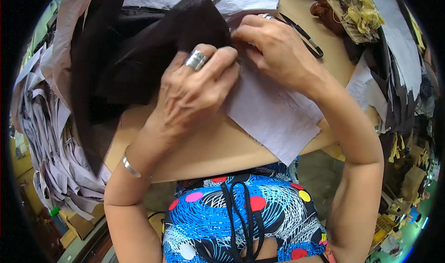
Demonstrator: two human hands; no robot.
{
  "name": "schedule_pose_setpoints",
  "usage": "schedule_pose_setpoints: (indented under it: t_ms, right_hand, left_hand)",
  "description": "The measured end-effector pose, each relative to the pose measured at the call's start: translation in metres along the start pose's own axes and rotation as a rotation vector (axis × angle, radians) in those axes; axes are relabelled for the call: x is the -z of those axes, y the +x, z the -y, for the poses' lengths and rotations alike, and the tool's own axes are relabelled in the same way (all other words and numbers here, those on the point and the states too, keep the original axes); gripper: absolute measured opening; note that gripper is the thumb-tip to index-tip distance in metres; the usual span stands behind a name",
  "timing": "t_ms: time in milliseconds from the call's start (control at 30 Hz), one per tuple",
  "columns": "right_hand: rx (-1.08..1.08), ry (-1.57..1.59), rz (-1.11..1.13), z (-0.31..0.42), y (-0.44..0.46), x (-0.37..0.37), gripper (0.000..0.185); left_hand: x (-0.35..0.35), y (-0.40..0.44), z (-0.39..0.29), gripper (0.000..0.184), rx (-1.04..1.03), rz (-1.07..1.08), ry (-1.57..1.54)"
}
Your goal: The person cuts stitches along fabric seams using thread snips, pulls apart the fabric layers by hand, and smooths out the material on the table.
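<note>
I'm watching from afar over a tan table, a bunch of pale strips hanging at its left side. The dark cloth is heaped over the left half, and I judge its loose weight the main risk: it could drag the edges out of line. The pale cloth lies to its right, 1 corner past the near edge, where a bump could skew it. The left hand is curled closed on the dark cloth's edge; the right hand has its fingertips drawn in beside it, though I can't tell whether they grip anything. The snips, just past the right hand, could snag fabric. The dark cloth looks near-black and deeply folded; the pale cloth is lilac-grey, lightly creased, its edge fraying.
</note>
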State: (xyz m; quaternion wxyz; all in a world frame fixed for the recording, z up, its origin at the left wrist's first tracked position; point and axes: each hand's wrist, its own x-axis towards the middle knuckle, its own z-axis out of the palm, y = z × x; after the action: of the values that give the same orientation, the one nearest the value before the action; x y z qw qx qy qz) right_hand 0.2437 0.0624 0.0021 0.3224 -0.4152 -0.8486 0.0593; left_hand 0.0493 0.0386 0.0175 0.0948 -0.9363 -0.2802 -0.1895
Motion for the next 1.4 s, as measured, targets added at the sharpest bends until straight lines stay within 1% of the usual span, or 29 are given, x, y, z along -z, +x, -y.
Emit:
schedule_pose_setpoints:
  t_ms: [33,67,100,167,200,267,367,467,500,533,600,633,667,733,833,933,1033,1300,1400]
  right_hand:
    - [-0.030,0.067,-0.035,-0.007,0.002,-0.009,0.011]
    - [-0.059,0.135,-0.071,-0.011,0.004,-0.013,0.012]
    - [-0.101,0.247,-0.115,-0.012,0.007,-0.013,0.015]
    - [-0.210,0.366,-0.136,-0.011,0.004,-0.013,0.014]
    - [-0.263,0.428,-0.147,-0.009,0.002,-0.014,0.013]
    - [-0.189,0.379,-0.122,-0.006,-0.002,-0.017,0.011]
    - [-0.130,0.344,-0.084,-0.004,-0.005,-0.019,0.011]
    - [-0.056,0.230,-0.112,-0.008,-0.004,-0.029,0.015]
    - [-0.062,0.214,-0.080,-0.007,-0.002,-0.029,0.015]
    - [-0.056,0.197,-0.084,-0.007,-0.002,-0.029,0.014]
    - [-0.044,0.168,-0.094,-0.007,-0.001,-0.030,0.012]
    - [-0.059,0.185,-0.100,-0.007,0.000,-0.030,0.011]
    - [-0.076,0.202,-0.106,-0.006,0.000,-0.030,0.010]
    - [-0.102,0.219,-0.113,-0.005,-0.001,-0.030,0.009]
    - [-0.120,0.230,-0.109,-0.004,-0.001,-0.031,0.008]
    - [-0.137,0.224,-0.080,-0.004,-0.001,-0.029,0.007]
    - [-0.128,0.204,-0.064,-0.002,0.002,-0.027,0.009]
    - [-0.106,0.211,-0.074,0.000,0.003,-0.029,0.008]
    - [-0.097,0.211,-0.111,0.002,0.003,-0.034,0.009]
  left_hand:
    - [-0.005,0.002,0.002,0.034,0.070,0.002,-0.050]
    - [-0.009,0.005,0.005,0.023,0.141,-0.049,-0.092]
    - [-0.009,0.006,0.011,0.026,0.200,-0.107,-0.111]
    - [0.000,0.008,0.021,0.032,0.311,-0.192,-0.130]
    - [0.001,0.009,0.027,0.029,0.313,-0.236,-0.103]
    - [0.002,0.005,0.037,0.025,0.315,-0.182,0.057]
    - [-0.001,0.004,0.039,0.025,0.254,-0.269,0.074]
    - [0.009,0.002,0.019,0.028,-0.006,-0.322,0.047]
    - [0.005,0.004,0.011,0.028,-0.048,-0.296,-0.050]
    - [0.001,0.006,0.002,0.024,-0.014,-0.198,-0.130]
    - [-0.013,0.007,0.002,0.018,0.148,-0.105,-0.164]
    - [-0.018,0.006,0.004,0.015,0.265,-0.098,-0.266]
    - [-0.023,0.003,0.010,0.012,0.316,-0.133,-0.239]
    - [-0.023,0.007,0.011,0.010,0.375,-0.180,-0.272]
    - [-0.023,0.010,0.008,0.012,0.433,-0.168,-0.333]
    - [-0.027,0.011,0.009,0.014,0.464,-0.172,-0.336]
    - [-0.026,0.010,0.010,0.013,0.490,-0.181,-0.358]
    - [-0.033,0.008,0.014,0.008,0.472,-0.230,-0.393]
    - [-0.034,0.007,0.015,0.005,0.457,-0.247,-0.396]
